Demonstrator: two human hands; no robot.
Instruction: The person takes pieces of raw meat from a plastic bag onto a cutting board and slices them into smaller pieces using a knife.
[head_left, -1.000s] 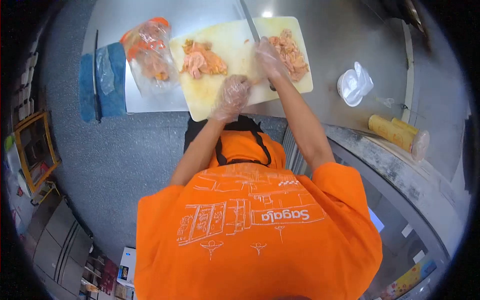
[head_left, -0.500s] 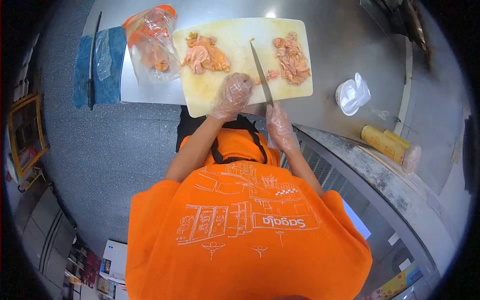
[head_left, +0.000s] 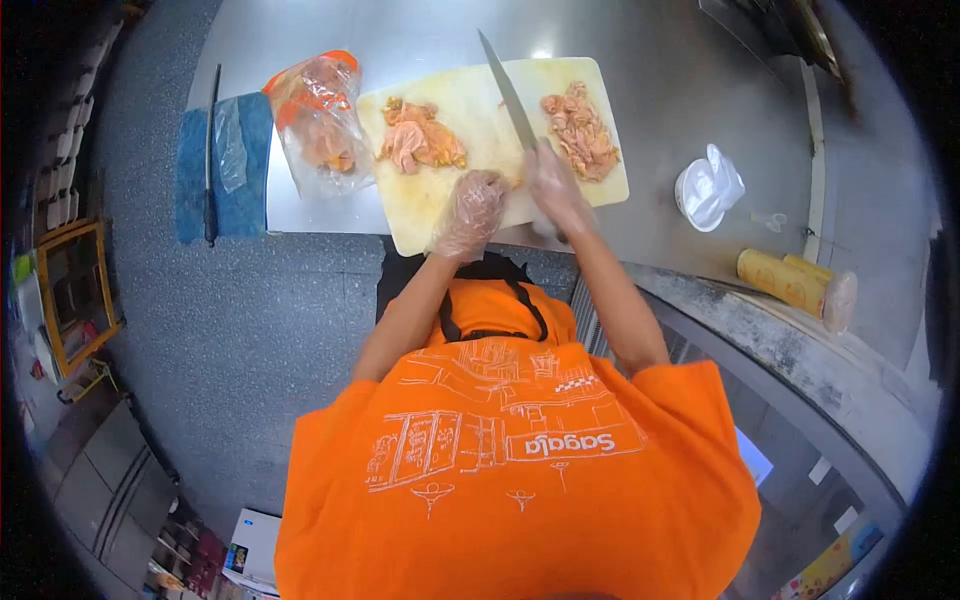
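My gloved right hand [head_left: 557, 188] grips a long-bladed knife [head_left: 509, 95] near the middle of the board. The blade points up and away, its tip past the far edge of the white cutting board [head_left: 412, 228]. My gloved left hand [head_left: 472, 210] is curled closed at the near part of the board; whatever its fingers hold is hidden. A small bit of raw meat shows between the hands, mostly covered. One pile of raw, pinkish chicken meat [head_left: 420, 140] lies on the left of the board, another heap of cut chicken [head_left: 582, 135] on the right.
Left of the board lies a clear plastic bag [head_left: 322, 125] with meat inside. Beyond it a sharpening steel [head_left: 211, 160] rests on a blue cloth [head_left: 245, 185]. To the right are a white bowl [head_left: 697, 205] with plastic in it and a yellow roll [head_left: 790, 283] on the steel counter.
My right hand has moved forward with the knife, whose blade now reaches beyond the board's far edge. My left hand stays closed at the near part of the board. The view has shifted slightly.
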